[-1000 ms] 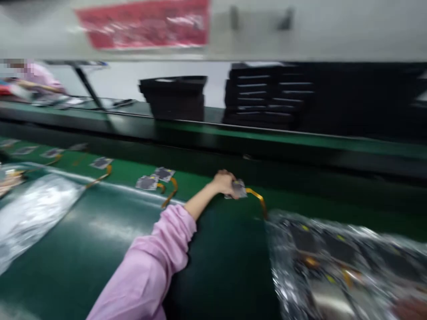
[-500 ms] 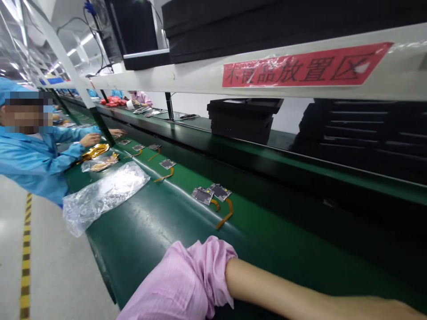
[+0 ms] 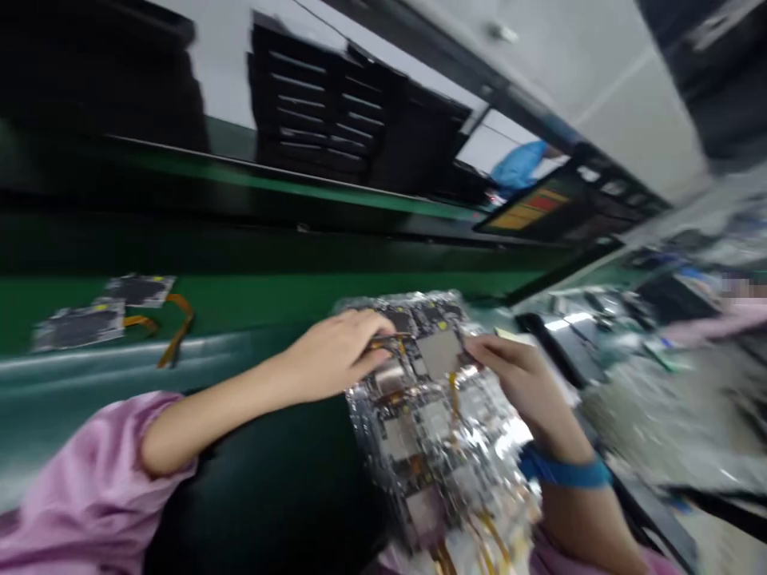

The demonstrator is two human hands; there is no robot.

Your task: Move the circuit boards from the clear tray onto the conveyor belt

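A clear plastic bag (image 3: 479,447) with several circuit boards and orange flex cables lies on the dark green bench in front of me. My left hand (image 3: 335,351), pink sleeve pushed up the forearm, reaches in from the left, fingers curled on the top of the pile. My right hand (image 3: 515,375) wears a blue wrist strap (image 3: 563,471) and comes from the right. Its fingertips pinch the edge of a grey circuit board (image 3: 437,351) on the pile's top, and my left fingers touch its other side. The picture is blurred.
Two loose boards (image 3: 101,311) with orange cables lie on the green belt (image 3: 252,295) at left. Stacked black trays (image 3: 323,120) fill the shelf behind. A person in blue (image 3: 521,164) is far back, and a pink sleeve (image 3: 719,319) shows at right.
My view has swung from the left end of the line to the right. My left hand has come back from the belt to the bag of boards, and my right hand is now in view.
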